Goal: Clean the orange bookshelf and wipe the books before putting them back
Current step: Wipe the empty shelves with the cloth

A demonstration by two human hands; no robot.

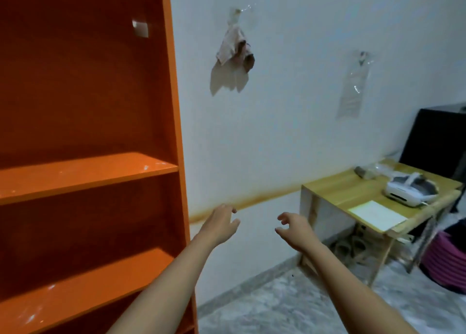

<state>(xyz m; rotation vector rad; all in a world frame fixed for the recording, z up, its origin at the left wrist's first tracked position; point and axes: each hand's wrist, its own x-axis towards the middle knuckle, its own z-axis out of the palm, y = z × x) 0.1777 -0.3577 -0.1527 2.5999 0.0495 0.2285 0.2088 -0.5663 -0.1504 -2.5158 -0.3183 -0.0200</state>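
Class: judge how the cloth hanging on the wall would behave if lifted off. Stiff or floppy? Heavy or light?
Probably floppy: the cloth droops in bunched folds. Likely light: it hangs from what looks like tape.

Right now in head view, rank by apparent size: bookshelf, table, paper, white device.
1. Bookshelf, though it is also nearest the camera.
2. Table.
3. Paper and white device look alike, so they are not ranked.

Bare forearms [169,278], left hand [220,223], right hand [295,229]
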